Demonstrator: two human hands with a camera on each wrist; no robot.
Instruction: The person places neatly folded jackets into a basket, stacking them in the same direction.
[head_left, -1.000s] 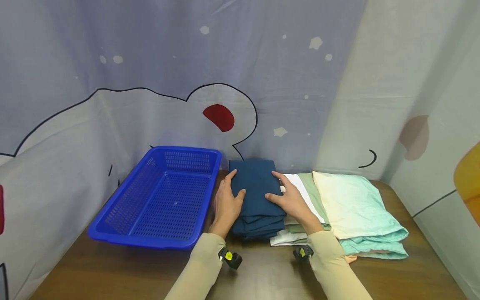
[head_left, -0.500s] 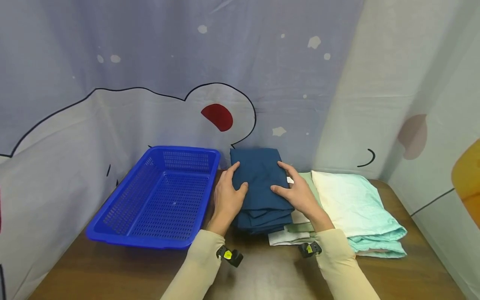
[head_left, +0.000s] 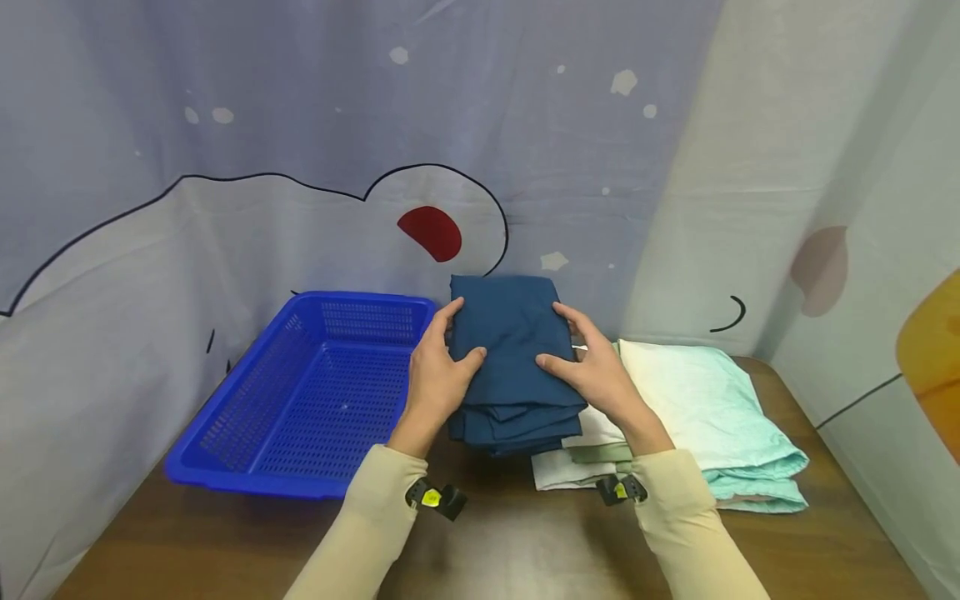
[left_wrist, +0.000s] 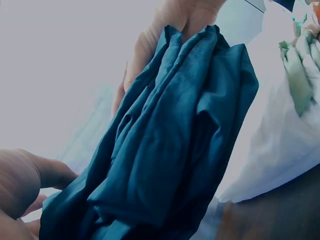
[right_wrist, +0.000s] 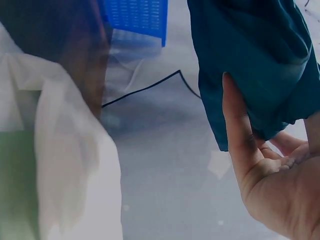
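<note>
A folded dark blue garment point(head_left: 513, 342), several layers thick, is held up between both hands just right of the basket. My left hand point(head_left: 437, 371) grips its left side, thumb on top and fingers along the edge. On the opposite side my right hand point(head_left: 603, 379) holds it the same way. The left wrist view shows the loose layered edge of the blue cloth point(left_wrist: 165, 145) facing the camera, with folds sagging slightly. In the right wrist view, fingers point(right_wrist: 237, 120) lie against the cloth; parts of the other fingers are hidden behind it.
A blue plastic basket point(head_left: 300, 482) stands on the wooden table point(head_left: 510, 542) at the left, with nothing inside. To the right lie folded white and green cloth point(head_left: 573, 471) and a cream-to-mint folded cloth point(head_left: 697, 400). A printed curtain point(head_left: 570, 167) hangs behind the table.
Both hands have raised the blue garment off the table and, lately, shifted it slightly left toward the basket. The basket and the other folded cloths stay put.
</note>
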